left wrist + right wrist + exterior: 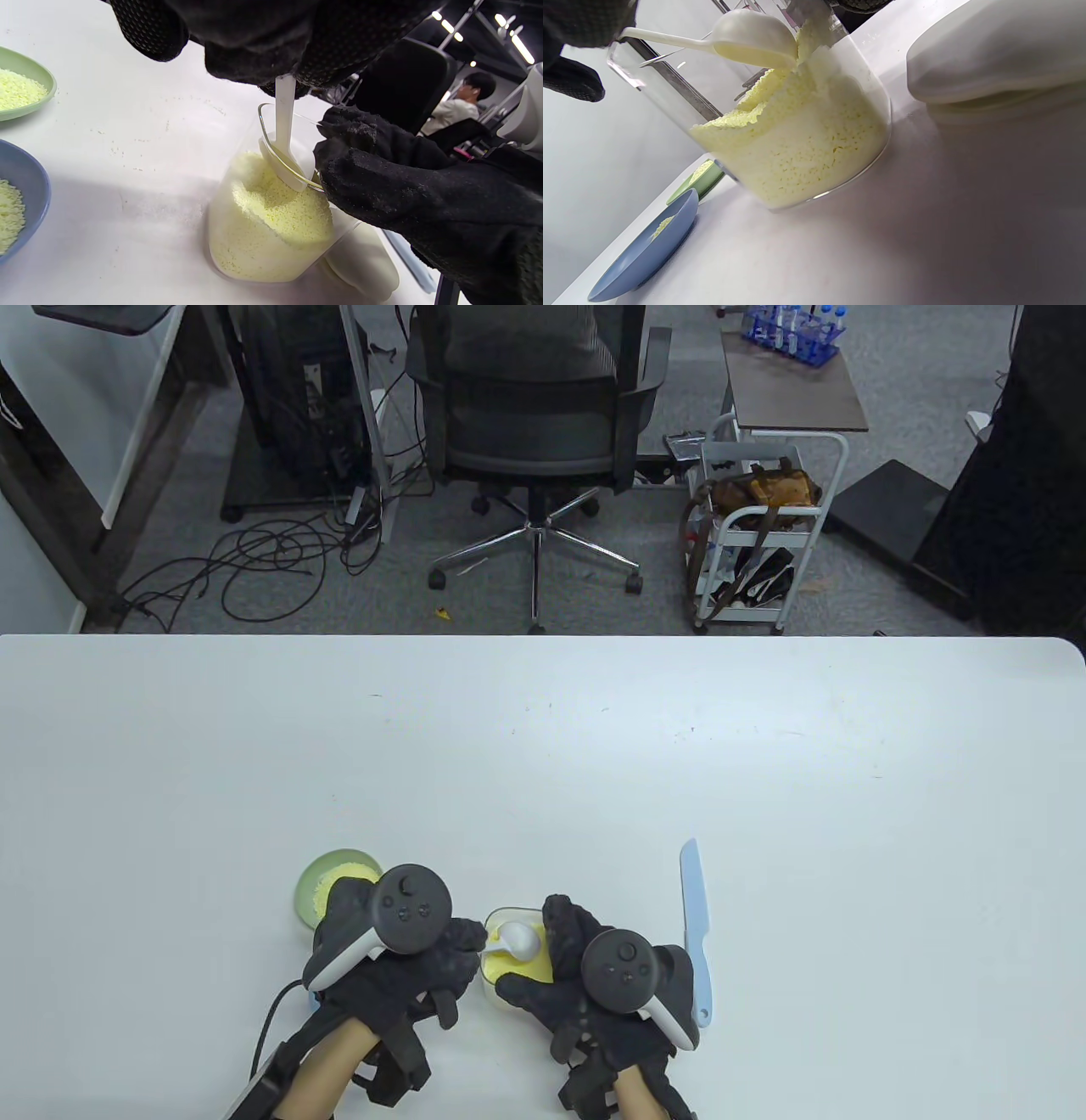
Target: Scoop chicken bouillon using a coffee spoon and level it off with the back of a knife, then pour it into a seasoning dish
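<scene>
Near the front edge of the worktop, about midway along it, the chicken bouillon sits as pale yellow granules in a clear container that is tilted, its open mouth leaning toward the left hand. That hand's fingers are closed on the stem of the white coffee spoon, whose bowl is dug into the sloped heap just inside the rim. The right hand grips the container's rim and side, thumb and fingers curled round it, holding the tilt. By my reading this is the scooping step, with levelling and pouring not yet done. The main risk is the heap itself: it is banked high against the lower wall, close to the rim, so a deeper tilt or a quick lift of the spoon could send granules over the edge onto the worktop. A heaped spoon carried out without levelling would also shed grains. If the right hand's grip slackens, the container could rock back and jolt the spoon. A white lid lies just beside the container on its right and could be nudged. The light blue knife lies on the worktop to the right, close beside the right hand; reaching for it means freeing that hand, so the container must be set flat first. To the left stand a green dish and a blue dish, both already holding some bouillon, near enough for the left wrist to knock them.
</scene>
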A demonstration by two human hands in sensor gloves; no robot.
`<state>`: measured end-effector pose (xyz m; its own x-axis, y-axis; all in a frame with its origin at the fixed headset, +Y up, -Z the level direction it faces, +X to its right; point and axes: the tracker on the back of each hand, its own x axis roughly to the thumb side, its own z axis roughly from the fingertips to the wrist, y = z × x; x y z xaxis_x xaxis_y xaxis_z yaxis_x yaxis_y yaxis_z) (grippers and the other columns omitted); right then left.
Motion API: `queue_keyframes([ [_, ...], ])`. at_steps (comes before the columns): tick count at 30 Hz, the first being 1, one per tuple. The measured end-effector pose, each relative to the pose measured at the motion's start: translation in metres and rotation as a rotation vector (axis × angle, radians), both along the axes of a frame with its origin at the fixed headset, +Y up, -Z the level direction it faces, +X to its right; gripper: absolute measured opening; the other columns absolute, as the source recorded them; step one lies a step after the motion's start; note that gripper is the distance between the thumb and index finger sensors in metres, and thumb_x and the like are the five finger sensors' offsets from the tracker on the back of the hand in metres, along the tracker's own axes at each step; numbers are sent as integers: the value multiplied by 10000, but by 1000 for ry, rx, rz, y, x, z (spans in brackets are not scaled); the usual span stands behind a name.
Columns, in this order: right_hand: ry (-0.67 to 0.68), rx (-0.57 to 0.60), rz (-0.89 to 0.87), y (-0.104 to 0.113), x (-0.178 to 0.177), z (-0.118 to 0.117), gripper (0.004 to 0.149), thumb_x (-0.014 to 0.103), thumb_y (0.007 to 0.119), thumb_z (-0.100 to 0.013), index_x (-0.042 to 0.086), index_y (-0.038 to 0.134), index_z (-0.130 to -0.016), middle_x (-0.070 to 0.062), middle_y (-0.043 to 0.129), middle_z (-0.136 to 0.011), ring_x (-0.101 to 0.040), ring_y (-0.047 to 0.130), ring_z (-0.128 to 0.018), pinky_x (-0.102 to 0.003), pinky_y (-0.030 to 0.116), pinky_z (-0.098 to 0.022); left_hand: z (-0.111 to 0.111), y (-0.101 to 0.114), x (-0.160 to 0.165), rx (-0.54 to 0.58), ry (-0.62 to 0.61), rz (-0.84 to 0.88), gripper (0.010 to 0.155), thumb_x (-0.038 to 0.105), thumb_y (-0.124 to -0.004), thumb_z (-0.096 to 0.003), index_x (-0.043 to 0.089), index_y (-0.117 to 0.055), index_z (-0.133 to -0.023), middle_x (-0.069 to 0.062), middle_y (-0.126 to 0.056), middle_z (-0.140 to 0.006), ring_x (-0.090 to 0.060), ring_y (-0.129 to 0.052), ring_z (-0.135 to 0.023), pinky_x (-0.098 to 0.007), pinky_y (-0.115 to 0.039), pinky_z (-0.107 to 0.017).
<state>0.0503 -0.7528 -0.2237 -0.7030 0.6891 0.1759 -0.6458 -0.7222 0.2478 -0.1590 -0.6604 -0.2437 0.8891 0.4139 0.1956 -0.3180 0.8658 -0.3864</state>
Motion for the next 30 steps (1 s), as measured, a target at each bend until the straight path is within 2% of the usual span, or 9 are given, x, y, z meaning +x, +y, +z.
queue_keyframes([
  [4,0,0,-3,0,0,0,962,602,780,-429,119,218,-1043,-223,291,-1086,-383,448,-870,-630,176,-721,-3,-1,3,-33,-4,-8,409,270,-889,-435,66,-888,-789,-133,-955,-331,-23,-857,-61,-441,-722,-555],
  [6,-3,1,-2,-1,0,0,961,601,779,-430,119,218,-1043,-224,291,-1086,-383,449,-869,-630,177,-720,-8,-4,4,-97,-27,-38,409,269,-886,-435,55,-884,-784,-125,-956,-308,-17,-850,-40,-429,-735,-538],
  [8,3,-2,-6,-1,0,0,960,597,782,-432,118,218,-1043,-224,288,-1086,-384,447,-870,-631,173,-720,-8,-4,4,-97,-16,-33,408,266,-887,-435,52,-886,-782,-122,-959,-285,-16,-845,-22,-424,-744,-528],
  [15,0,1,-1,-1,0,0,958,599,781,-431,120,222,-1043,-225,295,-1086,-383,452,-868,-631,178,-720,-14,-6,8,-214,-69,-43,427,262,-857,-463,-2,-849,-799,-121,-972,-232,-17,-843,26,-397,-769,-495],
  [23,2,-4,-9,-1,1,-1,958,597,782,-431,121,220,-1043,-224,293,-1086,-384,449,-868,-631,176,-720,-29,-11,6,-313,-68,-19,440,252,-843,-455,-73,-855,-751,-133,-990,-146,-35,-857,105,-363,-810,-438],
  [30,1,-8,-15,-2,0,0,955,598,778,-434,124,215,-1043,-222,288,-1086,-383,447,-869,-630,174,-720,-33,-18,-1,-346,-67,46,442,267,-832,-454,-76,-860,-733,-84,-991,-106,-14,-857,132,-325,-835,-402],
])
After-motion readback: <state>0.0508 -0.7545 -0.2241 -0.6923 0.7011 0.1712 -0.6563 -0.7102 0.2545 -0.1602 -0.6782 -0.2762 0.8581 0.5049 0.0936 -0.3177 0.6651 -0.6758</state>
